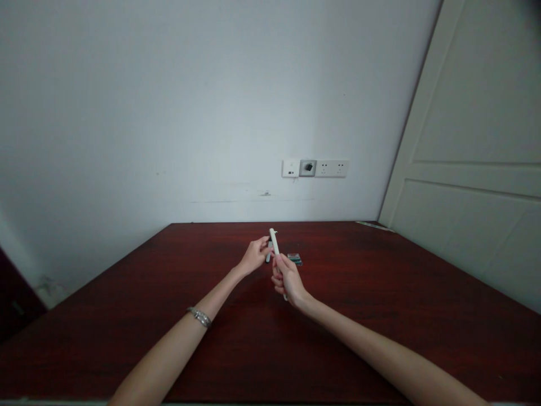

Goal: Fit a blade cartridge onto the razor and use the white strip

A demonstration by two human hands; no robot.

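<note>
At the centre of the frame, the right hand [291,279] is grasping a white stick-shaped tool [274,241], which is slanting towards the upper left. The left hand [255,255] is touching a slim grey-and-black piece [268,257] just left of the tool; whether it is gripping cannot be told. 1 small flat packet [295,259] is lying right of centre on the dark red tabletop [236,349], below 3 wall plates [332,168].

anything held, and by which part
The right hand grips a white stick by its lower part; whether the left hand holds the grey piece is unclear.
</note>
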